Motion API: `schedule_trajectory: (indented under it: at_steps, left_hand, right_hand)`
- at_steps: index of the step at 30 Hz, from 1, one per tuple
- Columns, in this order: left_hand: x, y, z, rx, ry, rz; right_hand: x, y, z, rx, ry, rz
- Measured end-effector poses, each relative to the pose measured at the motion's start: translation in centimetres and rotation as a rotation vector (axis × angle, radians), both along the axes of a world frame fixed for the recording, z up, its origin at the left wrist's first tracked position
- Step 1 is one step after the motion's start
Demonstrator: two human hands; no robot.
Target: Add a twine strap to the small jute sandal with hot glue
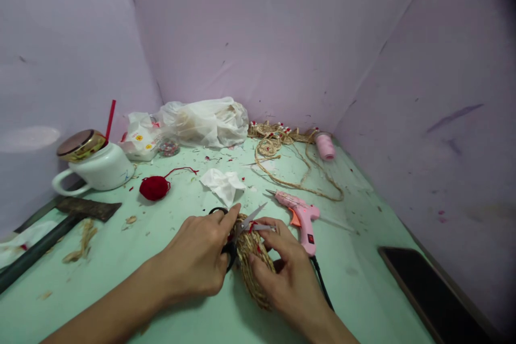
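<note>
I find the left hand (201,252) with fingers closed around the scissors (250,217), blades parted at red yarn (253,226) on the braided rope piece (250,274), near centre of the desk (355,279); the right hand (287,269) pinches that piece between its fingers.

The left hand (201,252) curls, knuckles up, near the right hand (291,274), whose fingers (282,239) bend inward.

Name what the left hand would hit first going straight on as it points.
Beyond the scissors in the left hand, most likely the braided rope piece, though depth is unclear.
</note>
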State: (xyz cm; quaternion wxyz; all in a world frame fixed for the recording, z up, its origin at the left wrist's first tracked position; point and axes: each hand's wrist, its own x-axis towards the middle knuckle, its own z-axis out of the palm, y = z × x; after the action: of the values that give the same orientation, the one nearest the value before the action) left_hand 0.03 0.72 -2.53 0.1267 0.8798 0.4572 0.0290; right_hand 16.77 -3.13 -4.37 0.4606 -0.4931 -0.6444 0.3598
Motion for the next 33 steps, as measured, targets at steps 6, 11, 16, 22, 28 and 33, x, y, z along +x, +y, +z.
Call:
schedule_trajectory:
  at_steps: [6,11,16,22,28,33]
  left_hand:
    - [-0.2,-0.1,-0.2,-0.072,-0.06,-0.006]
    - [-0.3,-0.1,0.1,-0.093,-0.082,0.005]
    - [-0.1,0.0,0.3,-0.033,-0.014,0.028]
    - [-0.1,-0.1,-0.3,-0.091,-0.026,0.019]
    - [-0.6,0.6,0.4,-0.191,-0.369,0.077]
    - [-1.1,1.9,1.5,-0.366,-0.802,0.455]
  right_hand:
    - [0.1,-0.3,0.0,0.082,-0.009,0.006]
    - [0.0,-0.2,0.2,0.067,-0.021,-0.007]
    - [0.1,-0.2,-0.2,0.097,-0.098,0.018]
    - [0.2,-0.3,-0.6,0.141,-0.108,0.016]
    - [0.3,0.3,-0.4,0.005,0.036,-0.067]
    - [0.7,0.9,-0.5,-0.233,0.202,-0.115]
